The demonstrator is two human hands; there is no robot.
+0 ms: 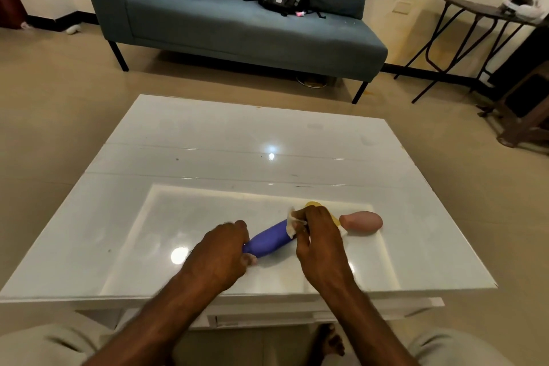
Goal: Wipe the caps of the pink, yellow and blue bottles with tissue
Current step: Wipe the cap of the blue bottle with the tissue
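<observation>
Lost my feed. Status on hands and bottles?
Left hand grips blue bottle. Right hand presses tissue on its cap end. Yellow bottle mostly hidden, pink bottle lying beside. Nothing blocking.

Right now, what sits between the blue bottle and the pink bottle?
Head view: the right hand holding tissue at the blue bottle cap end, with the yellow bottle behind it, before the pink bottle.

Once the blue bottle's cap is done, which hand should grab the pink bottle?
Probably the right hand. It holds the tissue and the pink bottle lies just to its right on the table. The left hand grips the blue bottle, farther away.
</observation>
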